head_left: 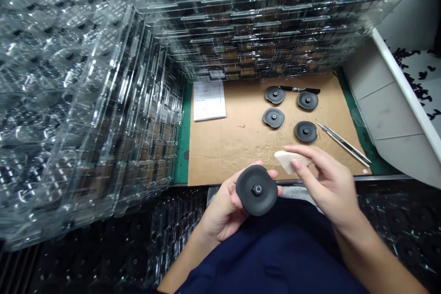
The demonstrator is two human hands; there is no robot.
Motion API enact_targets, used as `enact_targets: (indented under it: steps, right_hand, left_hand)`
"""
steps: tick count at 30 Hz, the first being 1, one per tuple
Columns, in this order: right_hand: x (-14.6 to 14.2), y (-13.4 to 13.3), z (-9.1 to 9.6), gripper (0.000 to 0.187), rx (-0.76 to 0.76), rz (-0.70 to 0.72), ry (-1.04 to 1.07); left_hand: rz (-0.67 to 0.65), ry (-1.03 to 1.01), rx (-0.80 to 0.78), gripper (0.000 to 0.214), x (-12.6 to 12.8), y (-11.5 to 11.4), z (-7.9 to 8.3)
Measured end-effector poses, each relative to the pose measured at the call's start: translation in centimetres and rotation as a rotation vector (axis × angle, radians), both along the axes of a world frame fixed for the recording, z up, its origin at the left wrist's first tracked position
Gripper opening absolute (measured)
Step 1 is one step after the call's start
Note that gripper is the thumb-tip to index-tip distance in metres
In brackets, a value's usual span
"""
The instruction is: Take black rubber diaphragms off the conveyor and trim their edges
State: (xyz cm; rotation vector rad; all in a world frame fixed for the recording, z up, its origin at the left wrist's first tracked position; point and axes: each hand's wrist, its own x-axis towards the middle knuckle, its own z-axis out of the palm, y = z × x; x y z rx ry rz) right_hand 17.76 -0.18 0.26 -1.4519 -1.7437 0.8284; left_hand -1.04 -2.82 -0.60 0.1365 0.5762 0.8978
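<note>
A round black rubber-like disc [253, 202] with a small metal-centred stub faces up in my left hand [227, 206], whose fingers wrap its edge from below. My right hand [325, 179] pinches a white wedge-shaped pad [287, 160] between thumb and fingers, a little to the right of the disc and apart from it. Beyond my hands, several similar discs lie on the cardboard sheet [234, 147], among them one disc [306, 132] just past my right fingers and another disc [274, 118] farther left.
Stacked clear plastic trays [258, 23] rise at the back, with more trays [86, 101] on the left. A white paper [209, 101], a black pen [306, 90] and a slim knife-like tool [344, 145] lie on the cardboard. A white bin [386, 96] with small black pieces stands right.
</note>
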Motion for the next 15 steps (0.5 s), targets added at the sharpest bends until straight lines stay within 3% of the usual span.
enact_targets:
  steps: [2,4,6,10,15]
  right_hand:
    - [-1.0,0.1,1.4,0.032,0.181,0.081,-0.005]
    - [-1.8,0.6,2.0,0.032,0.315,0.291,-0.012]
    - [-2.1,1.3,1.9,0.028,0.298,0.435,-0.073]
    - [-2.1,1.6,1.7,0.026,0.177,0.281,-0.215]
    - [-3.0,1.2,1.4,0.028,0.281,0.340,-0.001]
  left_hand:
    - [0.000,0.034,0.009,0.063,0.3,0.0,-0.1]
    - [0.017,0.102,0.014,0.063,0.4,0.0,-0.2]
    - [0.053,0.182,0.009,0.061,0.3,-0.1,-0.4]
    - [0.086,0.240,-0.017,0.065,-0.1,-0.4,-0.6]
    - [0.087,0.308,0.036,0.060,0.1,-0.3,-0.5]
